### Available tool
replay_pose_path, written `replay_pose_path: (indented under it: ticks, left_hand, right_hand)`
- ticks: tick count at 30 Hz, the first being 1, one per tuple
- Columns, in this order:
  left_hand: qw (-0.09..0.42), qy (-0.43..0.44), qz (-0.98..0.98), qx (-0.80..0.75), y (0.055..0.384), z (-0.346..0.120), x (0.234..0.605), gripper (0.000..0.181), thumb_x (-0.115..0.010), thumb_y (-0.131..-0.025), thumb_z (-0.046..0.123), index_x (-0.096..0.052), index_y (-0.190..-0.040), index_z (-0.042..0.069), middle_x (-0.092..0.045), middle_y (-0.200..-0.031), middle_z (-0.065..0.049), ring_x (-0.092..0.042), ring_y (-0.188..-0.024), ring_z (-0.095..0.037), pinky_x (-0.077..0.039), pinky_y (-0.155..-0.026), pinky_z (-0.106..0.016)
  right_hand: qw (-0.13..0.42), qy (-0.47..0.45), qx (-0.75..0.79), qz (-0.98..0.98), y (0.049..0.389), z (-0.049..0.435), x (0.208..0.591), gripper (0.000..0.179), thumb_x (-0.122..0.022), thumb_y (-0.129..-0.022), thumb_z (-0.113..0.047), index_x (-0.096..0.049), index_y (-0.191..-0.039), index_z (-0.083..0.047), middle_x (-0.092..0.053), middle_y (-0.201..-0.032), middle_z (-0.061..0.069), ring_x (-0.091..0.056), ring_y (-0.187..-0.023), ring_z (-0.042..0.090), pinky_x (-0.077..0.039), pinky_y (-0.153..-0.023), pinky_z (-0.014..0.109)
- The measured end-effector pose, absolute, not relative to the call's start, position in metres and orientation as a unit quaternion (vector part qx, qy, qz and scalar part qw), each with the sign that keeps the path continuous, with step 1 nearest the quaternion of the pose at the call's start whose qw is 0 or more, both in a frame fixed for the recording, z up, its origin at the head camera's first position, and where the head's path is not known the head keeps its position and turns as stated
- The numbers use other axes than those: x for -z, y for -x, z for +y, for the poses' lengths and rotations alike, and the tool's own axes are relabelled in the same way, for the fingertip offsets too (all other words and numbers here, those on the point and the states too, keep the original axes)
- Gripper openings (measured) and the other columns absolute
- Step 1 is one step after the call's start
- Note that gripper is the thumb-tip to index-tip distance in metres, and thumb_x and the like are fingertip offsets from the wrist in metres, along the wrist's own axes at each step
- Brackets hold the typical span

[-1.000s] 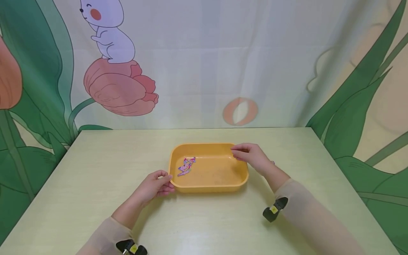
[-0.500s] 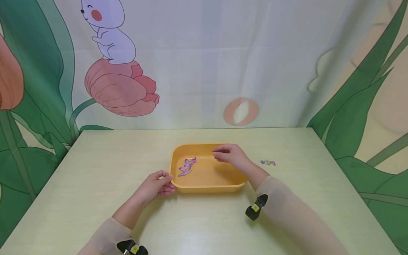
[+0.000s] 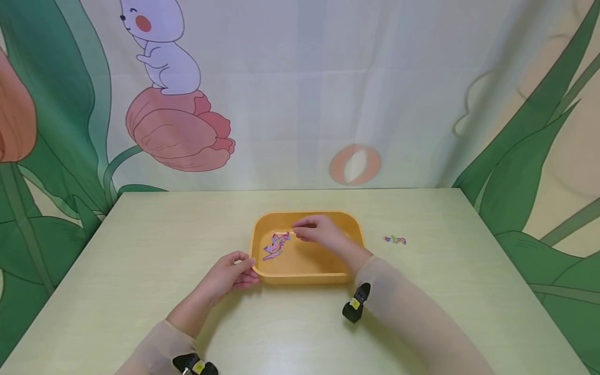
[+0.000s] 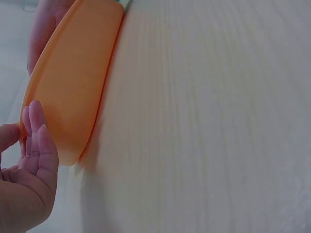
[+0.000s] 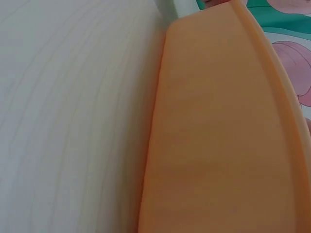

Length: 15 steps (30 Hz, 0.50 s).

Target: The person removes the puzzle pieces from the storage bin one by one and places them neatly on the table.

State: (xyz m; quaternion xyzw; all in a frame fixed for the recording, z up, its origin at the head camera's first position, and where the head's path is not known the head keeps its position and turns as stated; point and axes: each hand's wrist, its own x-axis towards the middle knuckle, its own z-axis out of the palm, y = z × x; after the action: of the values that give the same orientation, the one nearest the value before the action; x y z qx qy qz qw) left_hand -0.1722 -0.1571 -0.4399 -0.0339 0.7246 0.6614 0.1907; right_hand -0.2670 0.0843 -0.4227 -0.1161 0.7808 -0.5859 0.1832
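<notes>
A yellow-orange plastic tray (image 3: 304, 279) lies on the table. My left hand (image 3: 229, 275) grips its near left corner, thumb on the rim and fingers against the outer wall, as the left wrist view shows. Inside the tray, toward the left, lie small flat pink and purple patterned pieces (image 3: 275, 247) bunched together. Over the tray is my right hand (image 3: 321, 232), its fingers fairly straight and close together, fingertips just right of those pieces. Nothing shows between these fingers. The right wrist view holds mostly the tray's outer wall (image 5: 223, 121).
To the right of the tray, a small multicoloured patterned piece (image 3: 395, 240) lies on the pale wood-grain table (image 3: 300, 328). Behind the table's far edge hangs a printed curtain (image 3: 281, 104) with plants and a white animal.
My right hand has moved left from the tray's right rim to beside the pieces inside. The small piece on the table right of the tray has come into full view. The left hand stays put.
</notes>
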Motion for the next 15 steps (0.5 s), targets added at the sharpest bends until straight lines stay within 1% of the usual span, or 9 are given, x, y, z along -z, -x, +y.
replay_pose_path:
  ticks: [1,3,9,13,15]
  left_hand:
    - [0.191,0.034,0.725,-0.661,0.172,-0.157,0.44,0.028,-0.05,-0.098,0.018,-0.044,-0.109,-0.007,-0.066,-0.079,-0.007,-0.065,-0.071,-0.016,-0.054,-0.067,-0.028]
    - [0.193,0.033,0.725,-0.66,0.172,-0.156,0.44,0.028,-0.05,-0.097,0.019,-0.044,-0.109,-0.006,-0.066,-0.079,-0.007,-0.065,-0.072,-0.017,-0.054,-0.067,-0.028]
    - [0.194,0.03,0.722,-0.664,0.172,-0.155,0.442,0.028,-0.05,-0.097,0.018,-0.044,-0.108,-0.007,-0.066,-0.079,-0.008,-0.065,-0.072,-0.017,-0.054,-0.067,-0.028]
    - [0.191,0.031,0.719,-0.668,0.173,-0.155,0.443,0.027,-0.049,-0.098,0.018,-0.044,-0.107,-0.007,-0.065,-0.079,-0.008,-0.065,-0.071,-0.016,-0.054,-0.067,-0.028]
    - [0.189,0.034,0.719,-0.668,0.173,-0.156,0.444,0.026,-0.049,-0.098,0.018,-0.045,-0.105,-0.006,-0.065,-0.078,-0.007,-0.065,-0.071,-0.016,-0.054,-0.067,-0.029]
  right_hand:
    - [0.182,0.118,0.585,0.781,0.267,0.083,0.424,0.029,-0.06,-0.091,-0.006,-0.059,-0.114,0.01,-0.06,-0.112,0.024,-0.062,-0.094,0.025,-0.051,-0.082,0.029]
    - [0.18,0.117,0.589,0.779,0.268,0.08,0.426,0.028,-0.059,-0.091,-0.005,-0.059,-0.114,0.01,-0.06,-0.112,0.025,-0.062,-0.093,0.025,-0.051,-0.082,0.03]
    - [0.164,0.12,0.568,0.797,0.27,0.077,0.434,0.026,-0.057,-0.091,-0.003,-0.06,-0.115,0.008,-0.063,-0.109,0.018,-0.061,-0.093,0.022,-0.052,-0.08,0.029]
    - [0.166,0.168,0.517,0.823,0.273,0.076,0.44,0.029,-0.054,-0.093,-0.004,-0.057,-0.12,0.005,-0.06,-0.117,0.017,-0.059,-0.101,0.026,-0.051,-0.081,0.031]
    - [0.167,0.205,0.482,0.836,0.273,0.076,0.443,0.03,-0.051,-0.095,-0.004,-0.055,-0.123,0.004,-0.058,-0.122,0.017,-0.056,-0.108,0.028,-0.048,-0.087,0.034]
